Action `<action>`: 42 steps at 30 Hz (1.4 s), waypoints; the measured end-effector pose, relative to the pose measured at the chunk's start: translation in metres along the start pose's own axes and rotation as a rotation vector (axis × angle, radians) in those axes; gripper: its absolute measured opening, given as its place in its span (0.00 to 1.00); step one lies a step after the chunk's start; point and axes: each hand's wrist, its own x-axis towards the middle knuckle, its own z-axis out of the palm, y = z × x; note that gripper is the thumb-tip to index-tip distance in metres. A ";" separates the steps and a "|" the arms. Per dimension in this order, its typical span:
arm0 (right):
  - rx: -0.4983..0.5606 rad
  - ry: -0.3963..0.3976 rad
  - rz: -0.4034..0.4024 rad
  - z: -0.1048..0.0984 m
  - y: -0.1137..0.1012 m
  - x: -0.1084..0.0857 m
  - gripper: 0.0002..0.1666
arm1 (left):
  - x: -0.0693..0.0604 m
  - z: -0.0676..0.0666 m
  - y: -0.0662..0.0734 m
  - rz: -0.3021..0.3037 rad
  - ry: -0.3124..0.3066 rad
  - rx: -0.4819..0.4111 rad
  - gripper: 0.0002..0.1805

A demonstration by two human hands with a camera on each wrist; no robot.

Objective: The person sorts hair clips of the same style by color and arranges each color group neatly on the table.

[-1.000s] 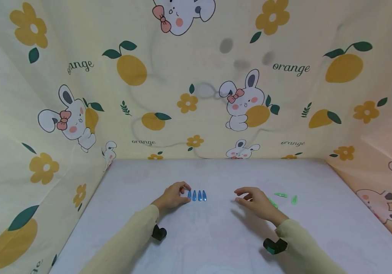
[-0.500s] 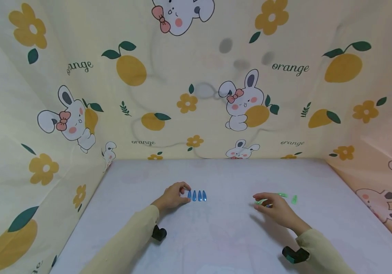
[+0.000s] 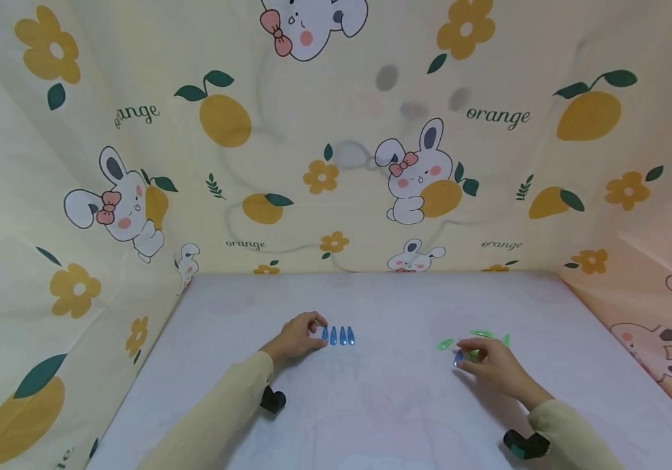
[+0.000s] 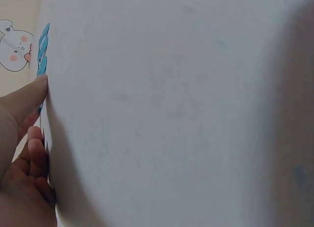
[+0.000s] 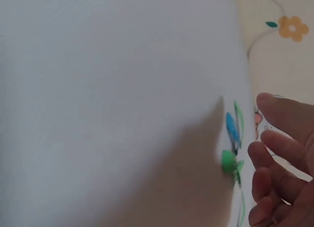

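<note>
Several blue teardrop-shaped snap hair clips (image 3: 343, 336) lie side by side in a short row on the white table. At the row's left end, my left hand (image 3: 296, 336) holds the outermost clip between thumb and forefinger. My right hand (image 3: 497, 367) is over a loose blue hair clip (image 3: 458, 358), thumb and fingertips spread around it. In the right wrist view this blue clip (image 5: 232, 126) shows on the table with the fingers apart from it. Green hair clips (image 3: 445, 344) are scattered around the right hand, which partly covers some of them.
The white table (image 3: 371, 411) runs back to a hanging cloth (image 3: 288, 170) printed with rabbits, flowers and oranges. More of this cloth encloses the left and right sides. A dark wrist camera (image 3: 526, 444) sits at the right sleeve, another (image 3: 273, 399) at the left.
My right hand has moved right, from the bare middle of the table to the loose clips. One green clip now lies farther left, apart from the others. My left hand stays put.
</note>
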 end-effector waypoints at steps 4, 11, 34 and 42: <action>-0.026 -0.013 0.047 0.001 0.004 0.002 0.29 | 0.000 0.000 -0.001 -0.017 -0.001 0.002 0.22; -0.055 -0.006 0.091 0.005 0.007 0.006 0.30 | 0.001 0.000 -0.002 -0.012 -0.001 -0.003 0.22; -0.157 -0.073 0.083 -0.001 -0.001 0.020 0.22 | 0.000 0.001 0.000 -0.005 0.009 0.018 0.21; -0.155 -0.094 0.047 -0.001 0.001 0.022 0.23 | -0.001 0.001 0.001 -0.007 0.014 0.019 0.22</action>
